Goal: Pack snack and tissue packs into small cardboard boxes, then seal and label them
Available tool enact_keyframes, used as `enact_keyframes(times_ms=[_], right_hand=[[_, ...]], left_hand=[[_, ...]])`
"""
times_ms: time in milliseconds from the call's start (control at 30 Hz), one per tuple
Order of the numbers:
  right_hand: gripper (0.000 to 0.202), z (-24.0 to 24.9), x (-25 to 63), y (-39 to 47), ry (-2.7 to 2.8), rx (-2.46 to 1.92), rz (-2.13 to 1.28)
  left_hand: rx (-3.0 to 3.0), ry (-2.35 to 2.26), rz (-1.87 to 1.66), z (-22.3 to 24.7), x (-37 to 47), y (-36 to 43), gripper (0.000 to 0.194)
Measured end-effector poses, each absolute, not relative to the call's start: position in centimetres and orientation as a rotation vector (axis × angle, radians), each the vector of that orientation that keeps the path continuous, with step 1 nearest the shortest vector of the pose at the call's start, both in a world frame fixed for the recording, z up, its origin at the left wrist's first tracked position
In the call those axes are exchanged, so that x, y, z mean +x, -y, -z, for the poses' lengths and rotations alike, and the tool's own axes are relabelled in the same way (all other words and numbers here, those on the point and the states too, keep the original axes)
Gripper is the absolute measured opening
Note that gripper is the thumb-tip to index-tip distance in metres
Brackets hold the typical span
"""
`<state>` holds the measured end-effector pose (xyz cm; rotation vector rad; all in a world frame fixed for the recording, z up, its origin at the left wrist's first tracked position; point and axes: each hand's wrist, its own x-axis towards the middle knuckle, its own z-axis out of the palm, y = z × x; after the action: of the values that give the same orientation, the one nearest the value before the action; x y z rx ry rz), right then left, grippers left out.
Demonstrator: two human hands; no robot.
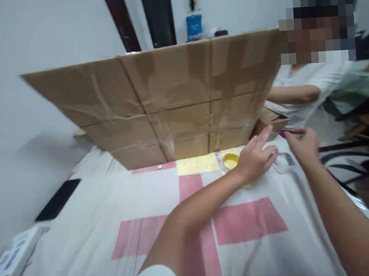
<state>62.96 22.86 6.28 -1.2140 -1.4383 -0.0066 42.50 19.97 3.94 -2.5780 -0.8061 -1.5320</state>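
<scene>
A large taped cardboard panel (176, 82) stands tilted up from the cloth, with clear tape strips across its creases. My left hand (258, 155) is stretched out with fingers apart, near the panel's lower right corner and in front of a smaller cardboard piece (276, 128). Whether it touches the cardboard I cannot tell. Farther right, my right hand (304, 145) is closed around a small magenta object (283, 133); its kind is unclear, as the fingers cover most of it. A roll of tape (224, 164) with a yellow inside lies beside my left hand.
Another person in a white shirt (308, 82) stands behind the panel at right, one arm reaching behind it. On the white and pink cloth (153, 194) lie yellow paper (197, 165) and, at left, a black flat object (58, 200) and a white device (15, 258).
</scene>
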Motion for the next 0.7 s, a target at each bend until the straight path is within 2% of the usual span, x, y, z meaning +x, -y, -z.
enact_keyframes(times_ms=[33, 100, 200, 267, 400, 433, 533, 567, 633, 700], right_hand=[[0.037, -6.1, 61.8, -21.4, 1.405, -1.310, 0.150], [0.036, -5.1, 58.3, -18.2, 1.444, -1.353, 0.217], [0.034, -3.5, 50.1, -14.3, 1.666, -1.263, 0.065], [0.036, -3.2, 43.1, -12.7, 1.854, -1.129, -0.113], [0.032, -4.2, 27.0, -11.8, 2.117, -0.814, -0.477], [0.030, -4.6, 22.7, -11.9, 2.136, -0.755, -0.560], [0.020, -5.3, 9.7, -13.0, 2.101, -0.606, -0.905], [0.020, -5.4, 5.6, -13.7, 2.038, -0.616, -1.029], [0.033, -5.2, -1.9, -15.8, 1.991, -0.671, -1.076], [0.045, -5.0, -7.7, -18.7, 1.952, -0.722, -1.075]], left_hand=[[-2.529, 0.806, 1.514, -4.2, 38.8, -18.1, 0.021], [-2.452, 0.815, 1.504, -4.5, 29.9, -14.6, 0.019], [-2.269, 1.195, 1.462, -4.5, 14.3, -10.5, 0.014], [-2.065, 1.445, 1.500, -4.2, 4.2, -9.2, 0.018], [-1.583, 1.917, 1.556, -3.5, -11.4, -10.8, 0.025], [-1.487, 2.028, 1.552, -3.3, -14.1, -12.2, 0.034], [-1.241, 2.336, 1.536, -2.6, -19.4, -18.0, 0.102], [-1.181, 2.420, 1.530, -2.3, -20.5, -20.1, 0.118], [-1.106, 2.546, 1.519, -1.4, -21.8, -24.0, 0.134], [-1.074, 2.612, 1.514, -0.7, -22.1, -26.9, 0.131]])
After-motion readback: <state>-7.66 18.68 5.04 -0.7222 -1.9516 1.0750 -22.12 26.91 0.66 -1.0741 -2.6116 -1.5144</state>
